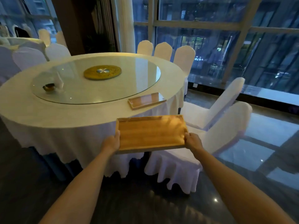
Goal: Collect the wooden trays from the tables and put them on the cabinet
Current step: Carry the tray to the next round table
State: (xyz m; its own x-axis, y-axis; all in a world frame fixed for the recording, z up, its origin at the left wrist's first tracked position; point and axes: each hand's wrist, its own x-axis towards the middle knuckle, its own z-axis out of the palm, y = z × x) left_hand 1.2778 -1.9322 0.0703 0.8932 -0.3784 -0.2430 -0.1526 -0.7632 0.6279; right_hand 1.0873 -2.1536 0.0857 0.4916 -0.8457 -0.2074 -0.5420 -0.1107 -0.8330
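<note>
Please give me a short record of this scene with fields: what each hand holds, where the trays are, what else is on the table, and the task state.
left hand: left hand grips the left short edge of the held wooden tray
right hand: right hand grips its right short edge
held tray: empty, roughly level, in the air beside the round table
second tray: second wooden tray lies on the tablecloth near the table's edge
table centre: glass turntable with a small dish on it
nearby: white-covered chair
cabinet: not in view
task state: one tray collected, one still on the table
</note>
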